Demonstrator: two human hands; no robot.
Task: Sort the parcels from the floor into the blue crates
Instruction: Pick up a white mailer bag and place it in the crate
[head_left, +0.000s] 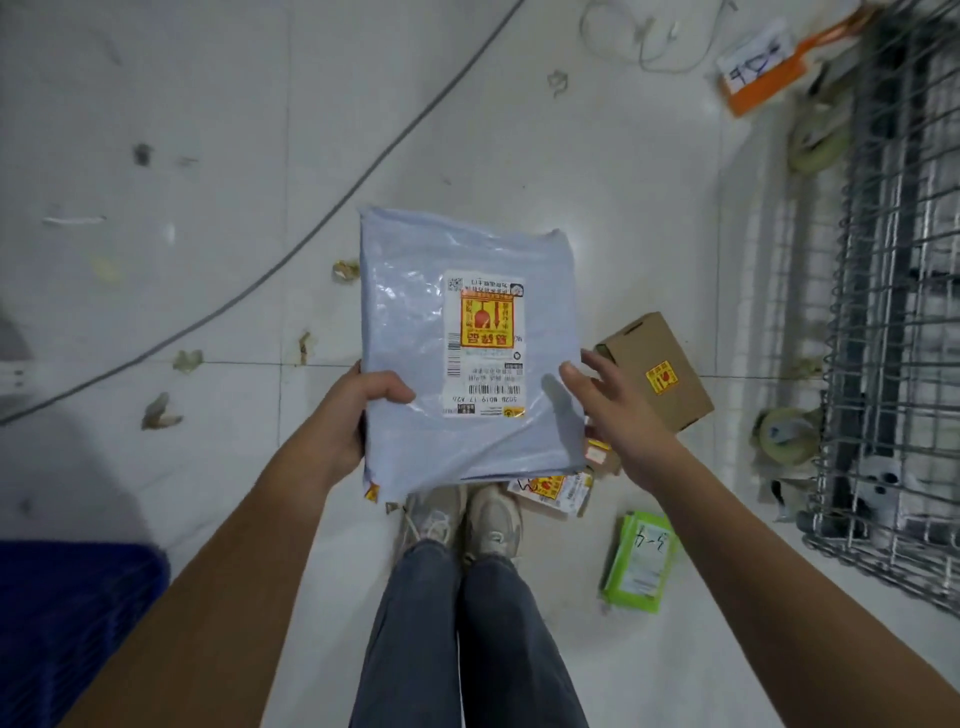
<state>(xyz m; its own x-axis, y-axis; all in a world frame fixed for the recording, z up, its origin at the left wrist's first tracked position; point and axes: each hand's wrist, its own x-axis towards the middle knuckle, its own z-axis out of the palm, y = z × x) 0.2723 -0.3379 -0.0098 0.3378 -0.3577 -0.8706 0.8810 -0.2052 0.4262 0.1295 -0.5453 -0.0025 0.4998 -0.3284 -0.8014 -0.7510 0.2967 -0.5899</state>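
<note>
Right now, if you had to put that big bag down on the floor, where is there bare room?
The widest bare floor lies ahead and to the left, beyond the grey cable, with only small scraps there. The right side is crowded: a cardboard box, a green packet, tape rolls and the wire cage. The blue crate fills the near left.

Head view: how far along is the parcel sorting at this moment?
Done: cannot tell; the dark blue plastic crate shows only a corner, contents hidden. In hand: the left hand grips a pale blue plastic mailer bag; the right hand hovers open at its edge. Left: a brown cardboard box, a green packet and a labelled flat parcel lie on the floor.
</note>
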